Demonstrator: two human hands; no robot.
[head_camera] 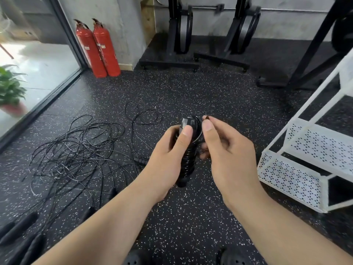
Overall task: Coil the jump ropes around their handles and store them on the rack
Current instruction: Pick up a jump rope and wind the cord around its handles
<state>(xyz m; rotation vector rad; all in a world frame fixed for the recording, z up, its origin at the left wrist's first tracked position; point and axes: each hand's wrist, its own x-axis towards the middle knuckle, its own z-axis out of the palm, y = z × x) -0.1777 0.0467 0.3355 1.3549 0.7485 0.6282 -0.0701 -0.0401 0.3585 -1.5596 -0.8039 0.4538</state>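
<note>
My left hand point(170, 150) grips a pair of black jump rope handles point(188, 150) held upright, with black rope coiled tightly around them. My right hand point(221, 142) pinches the thin free end of that rope beside the handles' top. A tangle of loose black ropes point(76, 155) lies on the speckled floor to the left. More black handles point(19, 226) rest at the lower left. The white perforated rack point(298, 169) stands on the right, its lower shelves bare.
Two red fire extinguishers point(99, 48) lean by the wall at the back left. Black gym machine stands point(191, 35) line the back wall. A glass door and a potted plant point(9, 88) are on the left. My dark shoes point(133, 259) show at the bottom edge.
</note>
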